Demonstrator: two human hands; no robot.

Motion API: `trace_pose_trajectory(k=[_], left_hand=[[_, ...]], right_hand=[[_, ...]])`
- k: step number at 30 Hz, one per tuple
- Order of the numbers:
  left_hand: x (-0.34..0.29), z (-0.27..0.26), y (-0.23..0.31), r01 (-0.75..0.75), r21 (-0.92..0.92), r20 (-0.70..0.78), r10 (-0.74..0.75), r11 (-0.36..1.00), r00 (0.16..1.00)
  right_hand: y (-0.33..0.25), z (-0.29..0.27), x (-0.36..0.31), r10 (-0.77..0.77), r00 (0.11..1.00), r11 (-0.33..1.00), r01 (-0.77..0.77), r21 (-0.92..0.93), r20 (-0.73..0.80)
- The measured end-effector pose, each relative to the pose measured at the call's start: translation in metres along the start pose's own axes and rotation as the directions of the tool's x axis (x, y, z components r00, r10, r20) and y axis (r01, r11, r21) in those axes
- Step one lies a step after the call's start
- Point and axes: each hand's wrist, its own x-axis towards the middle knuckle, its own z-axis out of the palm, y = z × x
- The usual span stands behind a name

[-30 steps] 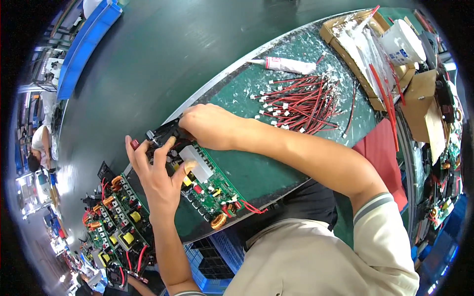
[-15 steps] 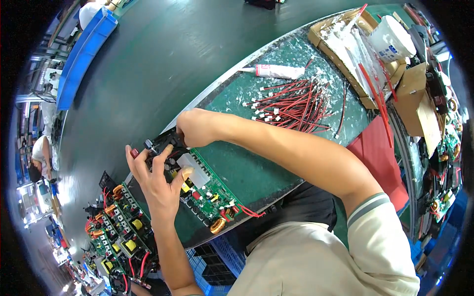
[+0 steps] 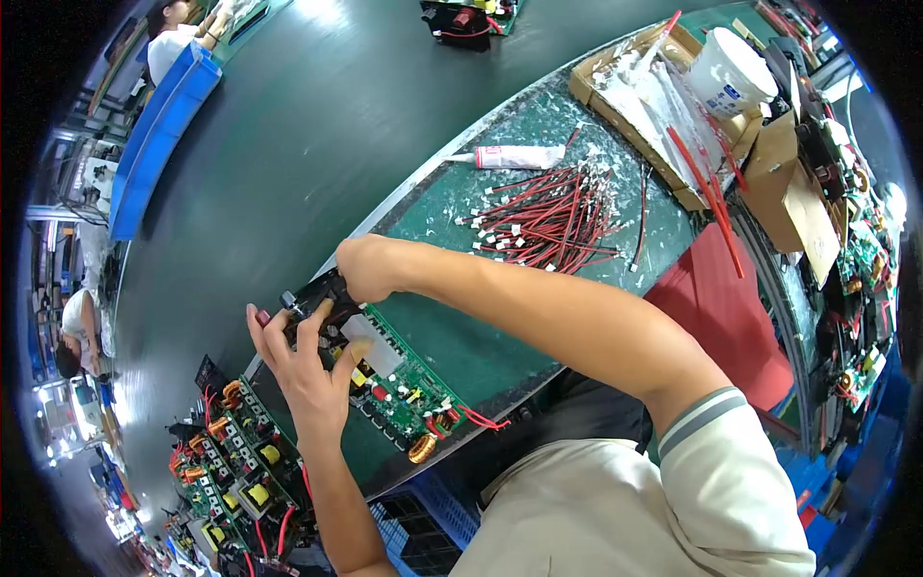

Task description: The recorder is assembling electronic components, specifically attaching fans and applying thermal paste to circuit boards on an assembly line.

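Note:
A green circuit board [image 3: 423, 389] lies at the bench edge before me, with coils, a pale flat plate [image 3: 373, 346] and red wires. At its far end stands a black end panel [image 3: 325, 288]. My left hand [image 3: 312, 385] reaches over the board's left side, its bent, separated fingers gripping about the panel and its thumb over the pale plate. A small dark red part [image 3: 263, 317] shows by its outer fingertips. Against the panel's right end, my right hand [image 3: 370, 267] is closed; its fingertips and whatever they hold are hidden.
More populated boards [image 3: 236, 457] stand at left. Beyond my right arm lie red-black wires [image 3: 567, 216], a white tube [image 3: 519, 157] and a cardboard tray [image 3: 625, 125]. A red sheet [image 3: 711, 322] is at right. Another unit [image 3: 461, 24] sits at the top; people work at far left.
The view has shifted slightly, and more of the unit at the top has come into sight. Both hands stay at the black end panel with nearly the same hold.

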Motion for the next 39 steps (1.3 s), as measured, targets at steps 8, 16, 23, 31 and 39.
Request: trace_pose_trajectory(k=[8,16,23,31,39], left_hand=[[0.002,0.003,-0.002,-0.006,-0.004,-0.006,0.006,1.000,1.000],[0.004,0.001,-0.002,-0.024,-0.002,-0.003,0.024,1.000,1.000],[0.004,-0.006,0.000,0.008,-0.009,0.034,-0.008,1.000,0.999],[0.013,-0.012,0.010,-0.016,0.016,0.008,0.016,1.000,1.000],[0.039,-0.024,0.021,0.112,-0.765,-0.102,-0.291,0.634,0.951]], right_hand=[[0.000,0.009,0.004,0.033,0.996,0.999,-0.032,0.011,-0.080],[-0.015,0.003,-0.008,0.062,0.998,0.998,-0.062,0.014,-0.029],[-0.003,0.004,-0.025,-0.006,0.986,0.995,0.022,0.094,-0.164],[0.090,-0.063,-0.136,0.152,0.715,0.896,-0.391,-0.210,-0.682],[0.067,-0.068,-0.130,0.012,0.549,0.990,0.111,0.088,-0.836]])
